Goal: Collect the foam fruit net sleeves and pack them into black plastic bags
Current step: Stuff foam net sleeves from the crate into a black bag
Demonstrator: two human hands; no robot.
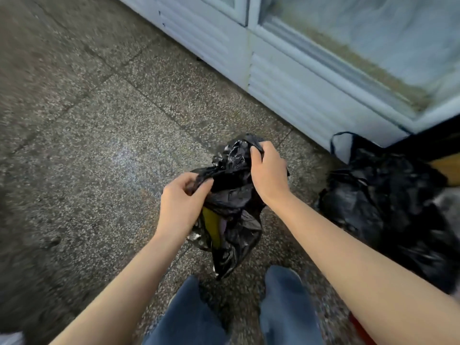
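I hold a small black plastic bag up in front of me, above the floor. My left hand pinches the bag's near-left rim between thumb and fingers. My right hand grips the far-right rim, fingers curled over the crumpled top. Through the bag's mouth a bit of yellow and pale purple foam shows inside. A second, larger black plastic bag lies full on the floor to the right, one handle loop standing up.
The speckled terrazzo floor spreads to the left and ahead. A white cabinet with glass doors runs along the right back. My legs in blue jeans stand below the bag. A brown box edge shows at far right.
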